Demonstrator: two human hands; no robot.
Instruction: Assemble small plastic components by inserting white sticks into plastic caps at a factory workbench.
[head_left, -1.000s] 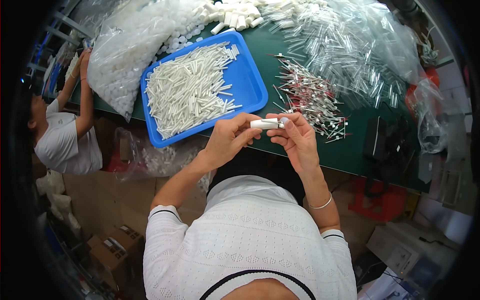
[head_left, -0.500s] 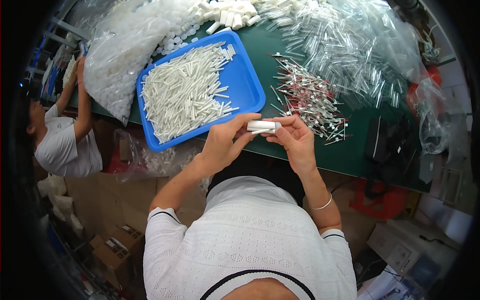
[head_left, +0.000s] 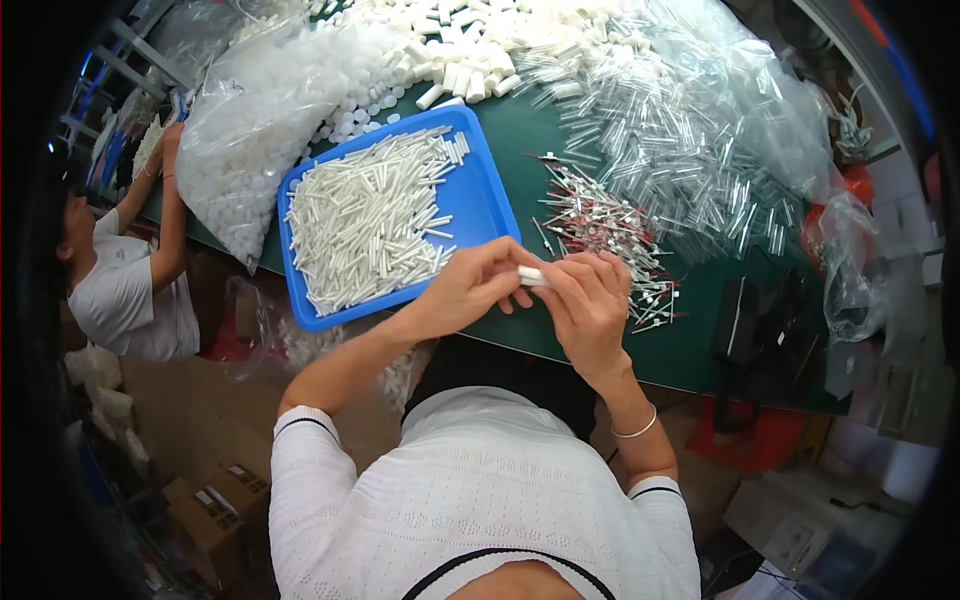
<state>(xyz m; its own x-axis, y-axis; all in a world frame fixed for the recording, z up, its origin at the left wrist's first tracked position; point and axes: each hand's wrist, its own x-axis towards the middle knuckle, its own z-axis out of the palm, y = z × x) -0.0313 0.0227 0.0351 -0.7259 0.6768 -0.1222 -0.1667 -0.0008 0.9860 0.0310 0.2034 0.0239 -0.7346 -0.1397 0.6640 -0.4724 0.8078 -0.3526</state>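
In front of my chest, both hands meet at a small white cylinder [head_left: 533,276]. My left hand [head_left: 475,288] pinches its left end between thumb and fingers. From the other side my right hand [head_left: 590,305] closes over the right end, hiding much of it. Whether a thin stick is also between the fingers cannot be made out. Just beyond my left hand lies a blue tray [head_left: 488,210] heaped with thin white sticks [head_left: 370,225]. Past my right hand is a pile of thin red-and-white pieces with metal ends [head_left: 600,225].
Clear plastic tubes [head_left: 690,150] spread over the green table [head_left: 690,355] at far right. Thick white cylinders [head_left: 465,75] lie at the back, beside a plastic bag [head_left: 235,165] of translucent caps. A black case [head_left: 738,320] sits right. Another person [head_left: 135,290] works at left.
My right hand has turned over, its fingers now covering the cylinder's right end. The thin stick seen beside the cylinder is now out of sight. The view has shifted slightly.
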